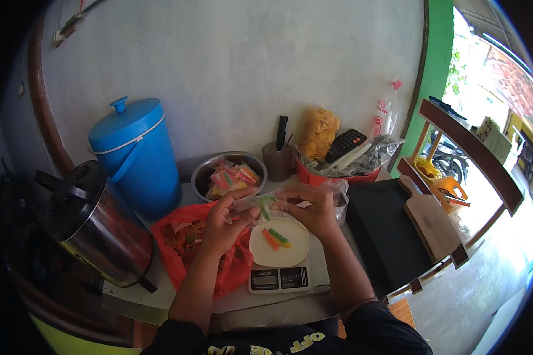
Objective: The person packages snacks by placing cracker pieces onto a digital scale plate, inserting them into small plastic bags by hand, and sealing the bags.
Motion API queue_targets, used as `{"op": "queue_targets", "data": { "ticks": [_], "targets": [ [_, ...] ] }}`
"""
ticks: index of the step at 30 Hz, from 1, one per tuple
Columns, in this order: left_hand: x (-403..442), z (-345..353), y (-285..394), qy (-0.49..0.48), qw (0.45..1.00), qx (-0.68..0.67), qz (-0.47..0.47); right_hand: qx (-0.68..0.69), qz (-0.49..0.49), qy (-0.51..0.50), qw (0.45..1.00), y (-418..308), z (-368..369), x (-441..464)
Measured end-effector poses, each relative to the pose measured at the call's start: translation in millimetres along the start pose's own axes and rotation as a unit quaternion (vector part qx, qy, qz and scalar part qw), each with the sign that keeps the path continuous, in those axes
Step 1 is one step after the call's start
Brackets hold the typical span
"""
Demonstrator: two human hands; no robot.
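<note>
A small clear plastic bag [265,207] with something green in it is held between my two hands, above the back edge of a white kitchen scale [279,280]. My left hand [234,220] pinches the bag's left side, and my right hand [308,207] grips its right side. On the scale's pan [296,255] lie several candy-like strips [275,238], orange, green and yellow. Left of the scale, an open red plastic bag [180,271] holds many small coloured pieces. Behind my left hand, a steel bowl [260,164] contains filled small packets [234,177].
A blue jug [137,157] and a steel container [109,231] stand at the left. At the back are a brown cup [277,161] with a knife and a red basket [337,177] with chips and a calculator. A black box [376,228] and wooden board [429,222] lie right.
</note>
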State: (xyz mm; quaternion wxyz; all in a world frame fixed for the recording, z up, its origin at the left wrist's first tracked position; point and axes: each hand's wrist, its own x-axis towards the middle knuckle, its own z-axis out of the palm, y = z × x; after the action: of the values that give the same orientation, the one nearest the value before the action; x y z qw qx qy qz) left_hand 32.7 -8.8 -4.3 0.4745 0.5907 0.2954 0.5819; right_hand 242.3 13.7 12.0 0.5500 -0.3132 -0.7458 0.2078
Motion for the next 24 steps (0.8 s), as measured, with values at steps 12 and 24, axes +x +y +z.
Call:
{"op": "queue_targets", "data": {
  "ticks": [12, 24],
  "targets": [
    [0.2, -4.1, 7.8, -0.014, 0.999, 0.021, -0.040, 0.011, -0.094, 0.014, 0.995, -12.1, 10.4, 0.0],
    [1.1, 1.5, 3.9, 0.048, 0.992, 0.095, 0.064, 0.255, 0.058, 0.105, 0.960, 2.1, -6.0, 3.6]
  ]
}}
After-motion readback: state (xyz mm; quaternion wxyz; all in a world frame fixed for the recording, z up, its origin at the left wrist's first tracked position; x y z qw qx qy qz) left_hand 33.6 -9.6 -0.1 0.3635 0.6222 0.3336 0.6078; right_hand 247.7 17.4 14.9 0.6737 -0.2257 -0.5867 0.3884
